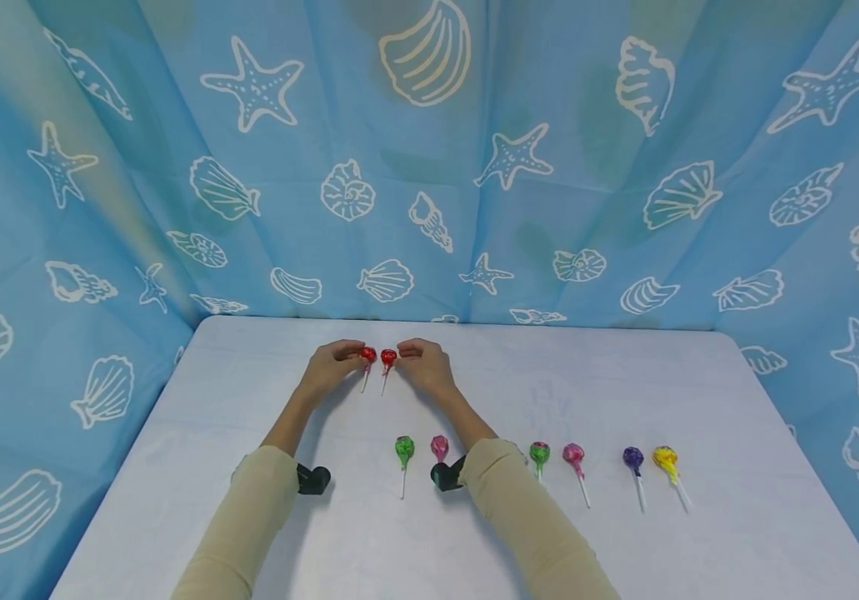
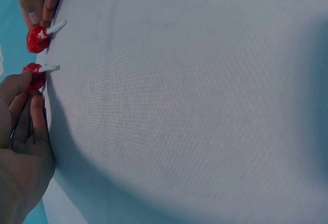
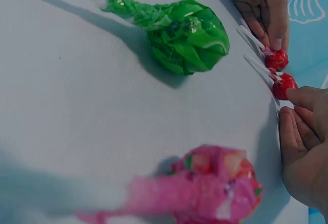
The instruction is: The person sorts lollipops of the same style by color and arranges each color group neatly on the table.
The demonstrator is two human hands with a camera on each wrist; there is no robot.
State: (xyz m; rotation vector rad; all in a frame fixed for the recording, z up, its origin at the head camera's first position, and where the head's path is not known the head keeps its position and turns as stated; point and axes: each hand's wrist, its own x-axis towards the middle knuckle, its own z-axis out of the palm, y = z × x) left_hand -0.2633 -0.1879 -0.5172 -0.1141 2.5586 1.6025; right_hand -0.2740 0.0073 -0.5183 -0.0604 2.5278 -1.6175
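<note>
Near the back edge of the table, my left hand [image 1: 329, 369] pinches a red-wrapped lollipop [image 1: 367, 356] by its round head, thumb against the wrapper in the left wrist view. Close beside it, a second red lollipop [image 1: 388, 357] is held by its head between the thumb and fingers of my right hand [image 1: 429, 367], as the right wrist view also shows. The two heads are a small gap apart, and both white sticks point toward the front. Nearer me between the forearms lie a green lollipop [image 1: 404, 448] and a pink lollipop [image 1: 440, 447], its stick hidden by the right wrist camera.
Right of my right forearm lie another green lollipop [image 1: 540, 452], another pink lollipop [image 1: 573, 453], a purple lollipop [image 1: 633, 457] and a yellow lollipop [image 1: 666, 457]. A blue curtain [image 1: 414, 242] with shell prints hangs behind and beside the white tabletop [image 1: 736, 533].
</note>
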